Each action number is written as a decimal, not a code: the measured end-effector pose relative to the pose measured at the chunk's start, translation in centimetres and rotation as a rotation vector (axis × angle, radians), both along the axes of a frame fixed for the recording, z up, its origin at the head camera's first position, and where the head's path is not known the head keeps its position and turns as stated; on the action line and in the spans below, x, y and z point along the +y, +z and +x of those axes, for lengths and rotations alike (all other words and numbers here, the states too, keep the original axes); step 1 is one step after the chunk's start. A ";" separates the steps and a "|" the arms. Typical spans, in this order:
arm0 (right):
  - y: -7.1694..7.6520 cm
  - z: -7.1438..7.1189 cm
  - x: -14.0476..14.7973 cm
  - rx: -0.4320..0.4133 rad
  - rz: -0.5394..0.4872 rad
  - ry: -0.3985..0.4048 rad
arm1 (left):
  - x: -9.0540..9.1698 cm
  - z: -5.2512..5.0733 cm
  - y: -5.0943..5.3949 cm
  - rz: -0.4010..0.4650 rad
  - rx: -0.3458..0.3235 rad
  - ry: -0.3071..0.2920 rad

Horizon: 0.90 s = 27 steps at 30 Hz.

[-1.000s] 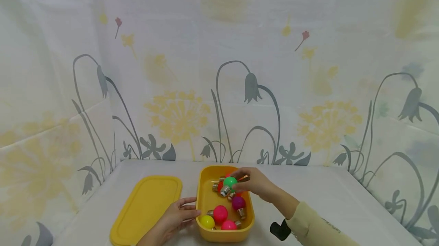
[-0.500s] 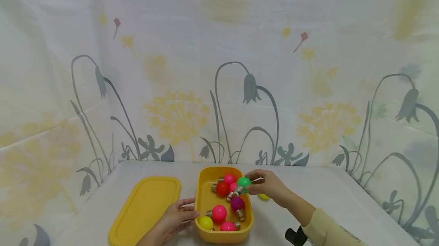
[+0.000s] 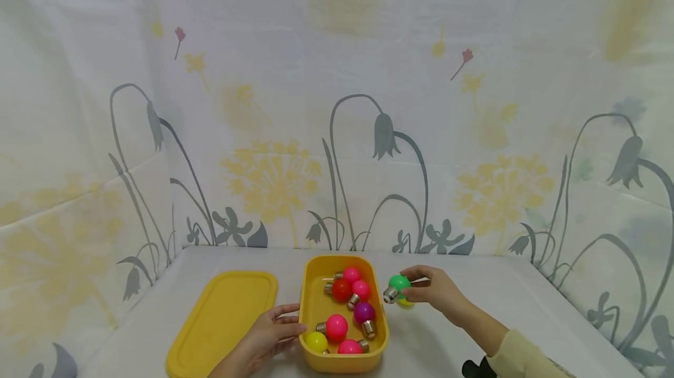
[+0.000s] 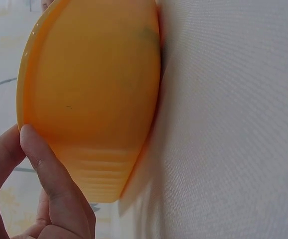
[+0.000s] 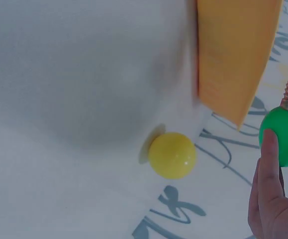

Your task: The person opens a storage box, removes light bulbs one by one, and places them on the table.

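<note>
Box [image 3: 344, 364], yellow, open-topped, on a white bench [image 3: 505, 293]. Near end: yellow bulb [image 3: 317, 342], two pink bulbs [image 3: 337, 327]. Left hand [image 3: 275, 329]: fingers pinching the box's left rim. Lid [image 3: 223, 322], yellow, flat, left of the box, apart. Mid-box: purple bulb [image 3: 364, 312]. Right hand [image 3: 438, 293]: fingers pinching a green bulb [image 3: 398, 282] by its globe, held up just right of the box, screw base towards it. Far end: red bulb [image 3: 341, 290], two further pink bulbs [image 3: 361, 289]. Loose on bench, right of box: yellow globe [image 5: 172, 155]. Backdrop: floral cloth [image 3: 337, 62].
</note>
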State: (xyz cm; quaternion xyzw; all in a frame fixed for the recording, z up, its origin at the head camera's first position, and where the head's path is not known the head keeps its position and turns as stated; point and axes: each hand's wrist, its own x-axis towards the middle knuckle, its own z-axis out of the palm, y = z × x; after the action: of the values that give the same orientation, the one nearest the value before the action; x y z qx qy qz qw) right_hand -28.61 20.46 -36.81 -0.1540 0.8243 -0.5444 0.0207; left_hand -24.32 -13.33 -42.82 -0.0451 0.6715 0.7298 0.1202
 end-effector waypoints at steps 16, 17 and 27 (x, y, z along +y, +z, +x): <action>-1.5 0.0 3.3 0.000 -0.014 -0.130 | -0.1 -0.1 0.0 -0.001 -0.015 0.007; -1.6 0.0 3.4 0.003 -0.014 -0.131 | -0.1 -0.1 0.0 -0.002 -0.015 0.008; -2.5 -0.5 4.8 -0.013 -0.008 -0.166 | 0.0 0.0 0.0 -0.013 -0.003 0.009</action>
State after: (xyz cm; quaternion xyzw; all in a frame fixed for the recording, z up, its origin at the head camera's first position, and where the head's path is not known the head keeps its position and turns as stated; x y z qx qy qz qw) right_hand -29.09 25.27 -39.33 -0.0818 0.8318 -0.5486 -0.0197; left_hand -24.34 -13.30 -42.86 -0.0501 0.6758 0.7259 0.1174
